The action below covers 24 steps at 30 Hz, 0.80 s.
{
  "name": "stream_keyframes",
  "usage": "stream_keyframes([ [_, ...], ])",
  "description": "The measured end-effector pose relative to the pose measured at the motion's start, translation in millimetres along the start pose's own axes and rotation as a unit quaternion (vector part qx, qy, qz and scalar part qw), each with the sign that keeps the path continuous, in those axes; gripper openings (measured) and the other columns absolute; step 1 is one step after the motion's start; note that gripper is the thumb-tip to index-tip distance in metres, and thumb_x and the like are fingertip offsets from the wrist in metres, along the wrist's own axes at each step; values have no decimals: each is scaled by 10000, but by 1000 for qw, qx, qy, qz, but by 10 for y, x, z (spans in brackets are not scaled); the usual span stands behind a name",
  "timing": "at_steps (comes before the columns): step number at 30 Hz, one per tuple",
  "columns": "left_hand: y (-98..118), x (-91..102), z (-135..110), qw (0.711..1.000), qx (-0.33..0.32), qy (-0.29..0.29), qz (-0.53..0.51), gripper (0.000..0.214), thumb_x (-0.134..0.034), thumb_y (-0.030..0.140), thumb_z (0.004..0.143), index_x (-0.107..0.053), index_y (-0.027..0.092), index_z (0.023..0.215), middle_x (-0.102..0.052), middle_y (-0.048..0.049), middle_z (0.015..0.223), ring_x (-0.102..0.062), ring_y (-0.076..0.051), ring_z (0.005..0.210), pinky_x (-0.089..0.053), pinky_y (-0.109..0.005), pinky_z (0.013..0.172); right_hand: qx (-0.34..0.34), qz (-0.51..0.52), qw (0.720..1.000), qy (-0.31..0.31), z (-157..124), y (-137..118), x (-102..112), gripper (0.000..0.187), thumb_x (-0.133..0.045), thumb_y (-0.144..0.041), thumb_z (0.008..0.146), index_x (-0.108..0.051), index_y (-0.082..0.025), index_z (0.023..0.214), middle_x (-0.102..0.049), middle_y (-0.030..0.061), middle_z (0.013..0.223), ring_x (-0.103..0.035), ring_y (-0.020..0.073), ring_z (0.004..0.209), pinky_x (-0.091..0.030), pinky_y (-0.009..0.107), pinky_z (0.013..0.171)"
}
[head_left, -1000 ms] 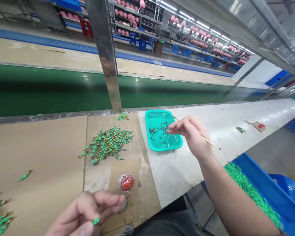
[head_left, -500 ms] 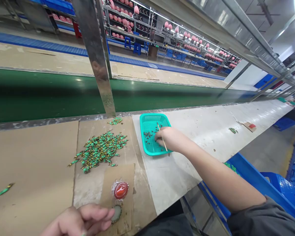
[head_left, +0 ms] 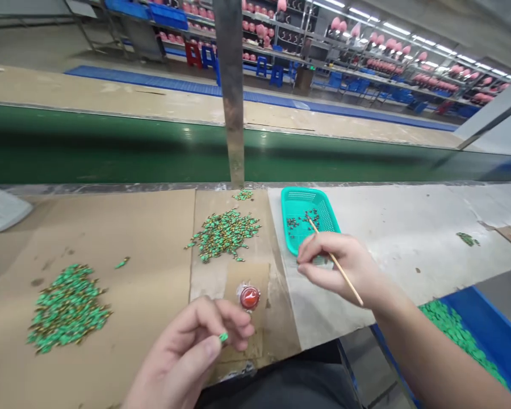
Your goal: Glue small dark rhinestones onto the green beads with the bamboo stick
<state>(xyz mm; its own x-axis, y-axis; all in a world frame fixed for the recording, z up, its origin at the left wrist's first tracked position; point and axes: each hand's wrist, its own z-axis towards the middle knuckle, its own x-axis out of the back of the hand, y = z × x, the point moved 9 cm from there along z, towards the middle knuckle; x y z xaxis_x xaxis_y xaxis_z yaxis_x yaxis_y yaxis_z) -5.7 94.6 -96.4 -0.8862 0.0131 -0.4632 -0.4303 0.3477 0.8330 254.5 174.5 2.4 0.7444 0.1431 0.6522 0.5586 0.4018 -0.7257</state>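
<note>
Our left hand (head_left: 187,353) pinches a small green piece (head_left: 223,337) just beside a red bottle cap (head_left: 250,297); our right hand (head_left: 338,267), closed on a wooden stick (head_left: 323,242), hovers at the near end of a teal plastic tray (head_left: 304,195), with a heap of green-and-gold pieces (head_left: 225,235) beyond.

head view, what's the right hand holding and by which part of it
The right hand holds a thin wooden stick around its middle, with the stick's two ends sticking out on either side of the fingers.
</note>
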Motion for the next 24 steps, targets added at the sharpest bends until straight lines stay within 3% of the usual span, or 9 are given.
stream_keyframes([
  [5,7,-212,-25,999,8,-48,-14,331,-1043,521,947,-860,269,834,-863,-42,999,-770,-212,878,-672,-270,812,45,216,975,23,-231,-440,-264,170,-827,-88,999,-836,-258,988,-863,-9,937,-806,147,838,-655,261,792],
  [9,-4,-295,-42,996,6,-86,-21,297,-1004,503,1000,-868,274,871,-868,-34,1000,-764,-193,844,-663,-258,796,19,213,977,26,-266,-481,-382,137,-801,-117,1069,-844,-246,1057,-883,9,1009,-808,140,888,-621,234,782],
  [14,2,-321,-70,997,13,-70,-10,306,-1018,537,979,-883,280,884,-846,-17,997,-744,-179,799,-647,-255,752,1,228,974,15,-328,-474,-455,74,-802,-172,1121,-805,-246,1114,-878,6,1053,-776,126,853,-571,214,709],
  [24,83,-423,-96,993,-29,-99,55,362,-930,586,1058,-869,272,889,-775,-11,872,-653,-147,728,-580,-227,713,64,199,977,51,-405,-593,-527,207,-780,-388,1223,-751,-258,1065,-847,10,971,-807,168,859,-635,274,776],
])
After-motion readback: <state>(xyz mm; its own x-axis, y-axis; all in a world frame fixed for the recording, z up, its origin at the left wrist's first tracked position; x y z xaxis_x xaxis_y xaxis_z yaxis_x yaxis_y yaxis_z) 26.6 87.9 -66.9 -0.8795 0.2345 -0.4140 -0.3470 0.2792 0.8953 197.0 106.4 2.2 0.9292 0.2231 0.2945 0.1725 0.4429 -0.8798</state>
